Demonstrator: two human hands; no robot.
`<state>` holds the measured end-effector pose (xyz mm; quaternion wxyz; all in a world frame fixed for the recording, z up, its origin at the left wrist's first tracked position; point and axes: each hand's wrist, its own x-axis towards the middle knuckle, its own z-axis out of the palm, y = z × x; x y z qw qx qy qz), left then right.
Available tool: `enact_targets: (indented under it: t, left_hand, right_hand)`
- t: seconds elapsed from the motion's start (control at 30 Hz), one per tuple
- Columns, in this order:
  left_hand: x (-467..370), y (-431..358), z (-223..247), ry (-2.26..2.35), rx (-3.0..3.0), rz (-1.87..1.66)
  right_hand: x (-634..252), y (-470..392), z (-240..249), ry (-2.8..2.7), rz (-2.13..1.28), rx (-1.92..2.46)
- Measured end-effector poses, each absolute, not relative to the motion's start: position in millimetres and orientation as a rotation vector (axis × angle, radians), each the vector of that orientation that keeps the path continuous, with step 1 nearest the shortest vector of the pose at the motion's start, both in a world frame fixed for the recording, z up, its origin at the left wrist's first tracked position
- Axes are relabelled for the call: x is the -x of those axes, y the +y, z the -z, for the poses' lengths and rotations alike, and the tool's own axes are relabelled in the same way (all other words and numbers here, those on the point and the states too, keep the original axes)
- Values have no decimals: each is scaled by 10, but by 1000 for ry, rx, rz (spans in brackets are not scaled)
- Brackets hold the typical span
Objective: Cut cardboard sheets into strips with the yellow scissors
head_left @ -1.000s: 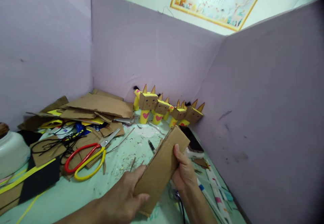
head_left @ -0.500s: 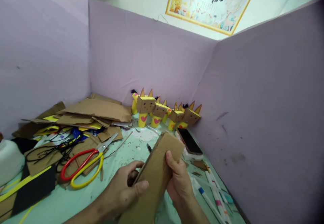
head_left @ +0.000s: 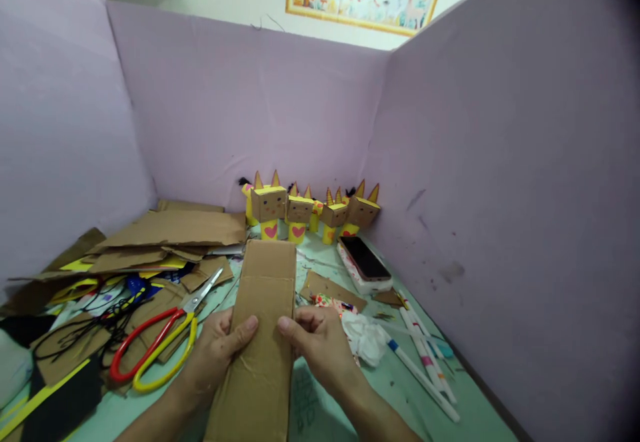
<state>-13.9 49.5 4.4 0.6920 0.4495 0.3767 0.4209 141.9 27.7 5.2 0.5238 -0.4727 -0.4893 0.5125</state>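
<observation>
A long brown cardboard strip (head_left: 263,362) with a crease across its upper part is held between both hands, its broad face toward me. My left hand (head_left: 215,355) grips its left edge, thumb on the front face and fingers hidden behind. On the right edge, my right hand (head_left: 323,345) pinches the cardboard with its thumb on the front. Scissors (head_left: 187,305) with one red and one yellow handle lie open to the left of my left hand. Crumpled white tissue (head_left: 365,339) lies to the right of my right hand.
Several horned cardboard-and-yellow figures (head_left: 270,205) stand at the back. A phone (head_left: 365,259) rests on a white box at right, with markers (head_left: 423,379) nearer. Stacked cardboard (head_left: 173,229), scraps and black cord (head_left: 75,332) cover the left side. Purple panels (head_left: 250,102) enclose the table.
The cardboard has turned more upright, with its face squarely toward me. My right hand has moved down to its right edge, and my left hand has shifted left. The view has swung right.
</observation>
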Motion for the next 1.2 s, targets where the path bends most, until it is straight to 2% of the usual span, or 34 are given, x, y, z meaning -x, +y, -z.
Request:
enact_targets:
  t: [0.23,0.77,1.2]
  left_hand:
    - [149,467,-48,923,-1020,-952]
    - [117,536,-22,914,-827,-984]
    - [113,513,-61,932,-841,-985]
  right_hand:
    - [-1397,262,-47,-1161,-1212,1116]
    - [-1425,369,71,-932,-1555,922]
    - [-1403,346,17,-991,-1458,1027]
